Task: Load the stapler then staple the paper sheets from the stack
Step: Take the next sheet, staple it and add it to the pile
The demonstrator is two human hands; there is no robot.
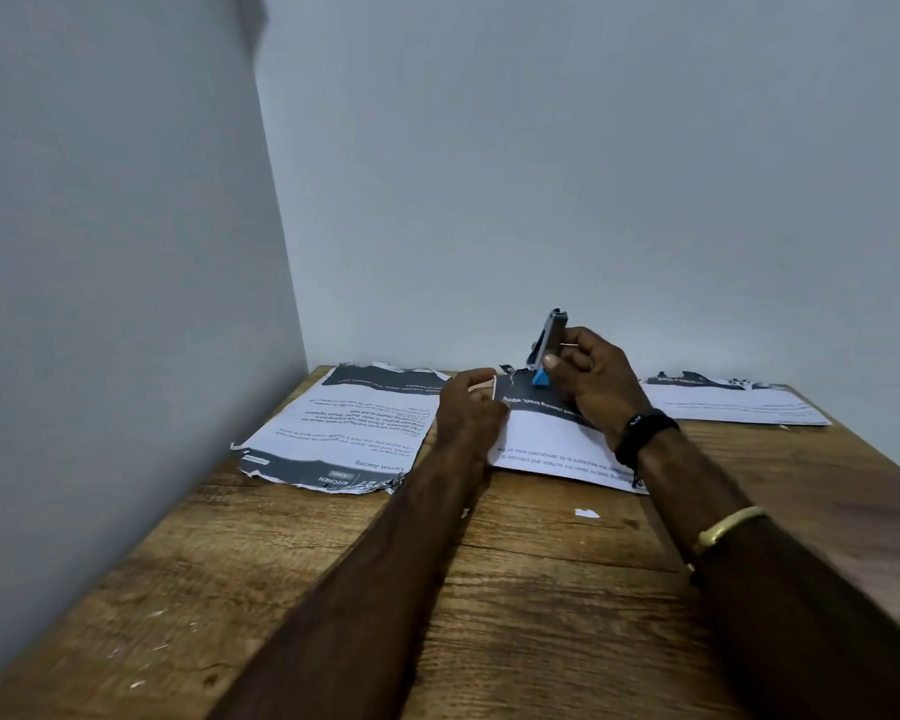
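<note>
A small blue and metal stapler (547,345) is held up on end over the middle paper sheets (546,439), with its top swung open. My right hand (591,381) is shut on it, thumb against its side. My left hand (468,407) rests at the left edge of those sheets and pinches a thin pale strip (484,388) that looks like staples. A stack of printed sheets (344,433) with torn edges lies to the left, near the wall.
A third group of sheets (733,402) lies at the far right of the wooden table (437,589). A small white paper scrap (586,513) sits on the wood in front of the middle sheets. Walls close off the left and back.
</note>
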